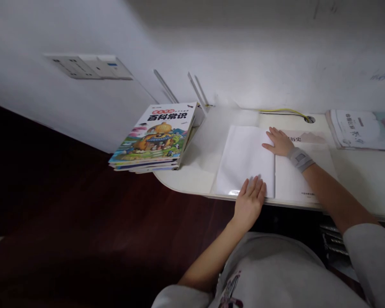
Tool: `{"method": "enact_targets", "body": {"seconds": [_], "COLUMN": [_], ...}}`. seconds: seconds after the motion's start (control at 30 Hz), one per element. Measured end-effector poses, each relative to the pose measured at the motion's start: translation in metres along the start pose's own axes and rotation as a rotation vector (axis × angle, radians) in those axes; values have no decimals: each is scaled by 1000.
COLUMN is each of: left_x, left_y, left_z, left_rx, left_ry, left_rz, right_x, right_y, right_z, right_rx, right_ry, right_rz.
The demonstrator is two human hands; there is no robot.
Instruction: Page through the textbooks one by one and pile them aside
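Fingers (252, 188) of left hand (248, 209) nearly together, straight, laid palm-down at the lower right corner of an open book (269, 169), tips on its white left side. Seen from above, heel of hand out past the front edge of a white desk (365, 179). Right hand (279, 143) farther up, also palm-down, fingers and thumb spread apart, reaching across the fold from the right page onto the white side. Partly covers dark printed characters near the top of that page. Gray band (300, 159) around right wrist; forearm slanting over the page's right part.

Open book: flat on desk, near front edge, between both other lots of books. Left side plain white, small bright glint along the bottom; right page paler cream, faint hill shapes beside the heading, small print at the foot.

To the left, on the rounded desk end: stack of books (154, 139), colorful cover uppermost, slightly uneven at the edges. To the right, near the back: pale book (359, 130) lying flat, dark handwriting on cover. Along the back: yellow cable (284, 111) running to a round desk hole (309, 119). Farther left, on the wall: white socket plate (90, 67). Below: dark reddish floor (115, 231)
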State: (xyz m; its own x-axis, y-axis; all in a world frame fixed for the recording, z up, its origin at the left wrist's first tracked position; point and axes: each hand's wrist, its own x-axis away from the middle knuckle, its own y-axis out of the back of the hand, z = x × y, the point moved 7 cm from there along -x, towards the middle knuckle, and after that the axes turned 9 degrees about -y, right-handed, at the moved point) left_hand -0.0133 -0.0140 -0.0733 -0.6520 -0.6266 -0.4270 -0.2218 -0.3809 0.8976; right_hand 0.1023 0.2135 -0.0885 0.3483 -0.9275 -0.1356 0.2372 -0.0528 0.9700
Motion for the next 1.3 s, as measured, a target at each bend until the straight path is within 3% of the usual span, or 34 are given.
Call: {"method": "enact_targets", "body": {"seconds": [0.27,0.4,0.47,0.6,0.67,0.77,0.83,0.9,0.97,1.07,1.13,1.2,1.3], "left_x": [0,3,12,44,55,57,44,14,-26,-91,-125,-145,-152], "left_y": [-2,7,16,19,12,7,8,13,21,26,19,5,-22], "left_z": [1,29,64,140,160,171,165,144,115,60,24,8,31], "left_rx": [26,110,90,91,257,684,1072,1451,1709,1879,1888,1753,1207], "left_ry": [31,81,237,723,860,1024,1069,997,848,569,362,217,175], "left_rz": [58,80,59,109,135,-4,-131,-206,-233,-178,-18,89,22], "right_x": [0,-2,3,32,47,62,69,79,93,121,142,160,181], "right_y": [-8,-10,-8,-6,-8,-3,8,22,34,45,51,56,57], "right_z": [2,3,9,32,41,44,38,24,3,-32,-50,-63,-77], "right_rx": [66,69,69,37,0,-130,-305,-549,-841,-1308,-1548,-1692,-1804], "right_ry": [24,5,-23,-21,-23,-40,-65,-121,-227,-444,-571,-637,-714], "right_rz": [52,114,123,117,148,135,92,48,33,72,99,122,140]}}
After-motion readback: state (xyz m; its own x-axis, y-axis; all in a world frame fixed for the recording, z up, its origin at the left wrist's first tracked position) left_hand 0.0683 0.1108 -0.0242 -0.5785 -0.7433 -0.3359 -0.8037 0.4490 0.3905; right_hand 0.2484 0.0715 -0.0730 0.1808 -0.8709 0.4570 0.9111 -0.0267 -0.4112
